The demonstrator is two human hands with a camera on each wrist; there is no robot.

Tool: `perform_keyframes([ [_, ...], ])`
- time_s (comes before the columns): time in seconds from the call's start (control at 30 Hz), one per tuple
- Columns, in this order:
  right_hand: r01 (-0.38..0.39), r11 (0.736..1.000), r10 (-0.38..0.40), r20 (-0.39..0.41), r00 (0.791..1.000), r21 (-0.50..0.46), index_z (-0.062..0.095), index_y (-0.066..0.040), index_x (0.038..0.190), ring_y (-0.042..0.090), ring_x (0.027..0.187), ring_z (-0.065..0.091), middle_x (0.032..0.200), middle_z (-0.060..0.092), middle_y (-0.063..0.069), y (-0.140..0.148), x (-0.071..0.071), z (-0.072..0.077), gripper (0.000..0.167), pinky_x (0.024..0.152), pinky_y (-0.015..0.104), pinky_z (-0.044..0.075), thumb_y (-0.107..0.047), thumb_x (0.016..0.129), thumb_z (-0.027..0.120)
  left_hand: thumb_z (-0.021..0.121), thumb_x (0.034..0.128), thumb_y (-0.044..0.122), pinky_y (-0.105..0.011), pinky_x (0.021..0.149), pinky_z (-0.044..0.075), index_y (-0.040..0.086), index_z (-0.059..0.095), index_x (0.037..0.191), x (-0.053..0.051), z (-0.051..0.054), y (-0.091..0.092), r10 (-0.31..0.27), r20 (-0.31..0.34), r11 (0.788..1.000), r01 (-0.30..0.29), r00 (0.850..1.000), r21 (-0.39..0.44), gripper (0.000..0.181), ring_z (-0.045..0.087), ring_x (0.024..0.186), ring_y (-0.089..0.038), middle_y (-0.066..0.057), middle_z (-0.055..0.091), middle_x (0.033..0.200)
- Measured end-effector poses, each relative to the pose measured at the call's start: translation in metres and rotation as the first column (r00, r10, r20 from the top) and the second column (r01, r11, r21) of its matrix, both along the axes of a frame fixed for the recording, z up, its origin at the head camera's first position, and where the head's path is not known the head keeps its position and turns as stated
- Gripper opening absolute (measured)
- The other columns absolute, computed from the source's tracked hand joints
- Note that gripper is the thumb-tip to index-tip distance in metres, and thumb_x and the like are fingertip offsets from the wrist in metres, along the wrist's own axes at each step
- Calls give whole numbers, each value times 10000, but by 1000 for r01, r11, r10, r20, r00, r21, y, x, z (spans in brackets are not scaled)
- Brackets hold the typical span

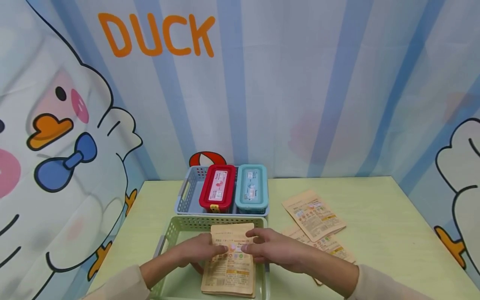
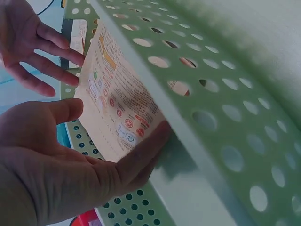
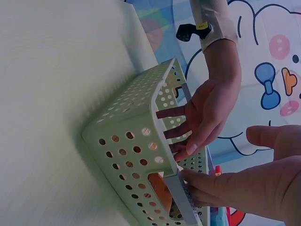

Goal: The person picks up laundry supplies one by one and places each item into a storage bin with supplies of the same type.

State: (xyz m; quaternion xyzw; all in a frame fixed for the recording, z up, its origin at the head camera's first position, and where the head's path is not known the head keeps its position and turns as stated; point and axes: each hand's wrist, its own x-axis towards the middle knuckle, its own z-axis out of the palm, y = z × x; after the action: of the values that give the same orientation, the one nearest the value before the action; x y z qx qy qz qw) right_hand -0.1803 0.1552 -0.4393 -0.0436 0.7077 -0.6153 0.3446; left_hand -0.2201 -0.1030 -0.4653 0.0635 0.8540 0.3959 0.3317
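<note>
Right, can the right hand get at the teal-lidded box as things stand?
Probably yes: the teal-lidded box sits uncovered in the blue basket, beyond the right hand, with seemingly just basket rims to clear.

Inside the green basket (image 1: 191,223), open floor lies left of the pouch stack (image 1: 228,277), partly crossed by the left grip (image 1: 200,250). The right grip (image 1: 275,248) crosses the close right wall. Behind, the blue basket (image 1: 193,187) stands in the way, its red box (image 1: 218,187) and teal box (image 1: 252,186) rising above its rim. Right of the loose pouches (image 1: 315,214), the bench (image 1: 397,237) is free.
</note>
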Motion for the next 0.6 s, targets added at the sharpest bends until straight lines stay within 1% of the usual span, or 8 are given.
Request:
perform_keyframes([
  [0.1, -15, 999, 16, -38, 999, 30, 414, 37, 1562, 446, 1490, 389, 1623, 349, 322, -1, 2, -1, 702, 1162, 624, 397, -318, 1030, 703, 687, 1027, 321, -490, 608, 633, 60, 670, 1158, 1, 0, 0, -22, -51, 998, 19, 998, -67, 292, 659, 829, -228, -94, 598, 916],
  [0.2, -41, 997, 46, -82, 996, 64, 425, 20, 1569, 489, 1537, 280, 1635, 350, 304, -1, 4, -3, 708, 1177, 671, 341, -341, 1027, 702, 700, 1012, 346, -444, 571, 614, 78, 676, 1047, 2, 0, 1, -58, -93, 987, 43, 994, -152, 271, 633, 731, -190, -67, 575, 814],
  [0.3, -64, 995, 72, -103, 992, 78, 426, 13, 1573, 495, 1533, 289, 1628, 365, 302, -1, 7, -3, 707, 1173, 679, 340, -346, 1029, 702, 704, 1004, 362, -428, 555, 603, 83, 671, 968, 2, -1, 1, -80, -109, 979, 58, 991, -194, 283, 605, 675, -180, -55, 567, 771],
  [0.4, -78, 994, 87, -121, 989, 78, 432, 20, 1566, 492, 1527, 306, 1617, 381, 306, 0, 9, -3, 700, 1170, 670, 351, -347, 1033, 698, 712, 995, 376, -439, 554, 605, 80, 667, 952, 1, -2, 1, -84, -108, 977, 61, 991, -202, 302, 612, 671, -182, -63, 577, 775],
  [0.5, -81, 994, 91, -136, 987, 80, 454, 21, 1550, 489, 1528, 305, 1608, 404, 290, 0, 9, -2, 681, 1172, 665, 352, -346, 1031, 698, 723, 985, 400, -432, 546, 602, 86, 673, 979, -3, -7, -1, -99, -101, 976, 77, 990, -204, 318, 628, 679, -184, -75, 595, 792],
  [0.53, -81, 993, 92, -141, 986, 82, 463, 19, 1544, 488, 1529, 304, 1606, 411, 283, 1, 9, -2, 674, 1173, 664, 352, -349, 1031, 697, 709, 990, 443, -413, 528, 591, 93, 669, 986, -6, -13, -3, -122, -105, 974, 99, 987, -205, 353, 622, 673, -173, -71, 588, 793],
  [0.6, -79, 993, 92, -149, 985, 88, 478, 14, 1534, 484, 1530, 304, 1603, 424, 267, 1, 9, -2, 662, 1174, 662, 352, -352, 1029, 698, 711, 987, 453, -372, 497, 559, 105, 671, 998, -8, -15, -4, -141, -105, 970, 116, 984, -216, 351, 601, 649, -167, -66, 592, 787],
])
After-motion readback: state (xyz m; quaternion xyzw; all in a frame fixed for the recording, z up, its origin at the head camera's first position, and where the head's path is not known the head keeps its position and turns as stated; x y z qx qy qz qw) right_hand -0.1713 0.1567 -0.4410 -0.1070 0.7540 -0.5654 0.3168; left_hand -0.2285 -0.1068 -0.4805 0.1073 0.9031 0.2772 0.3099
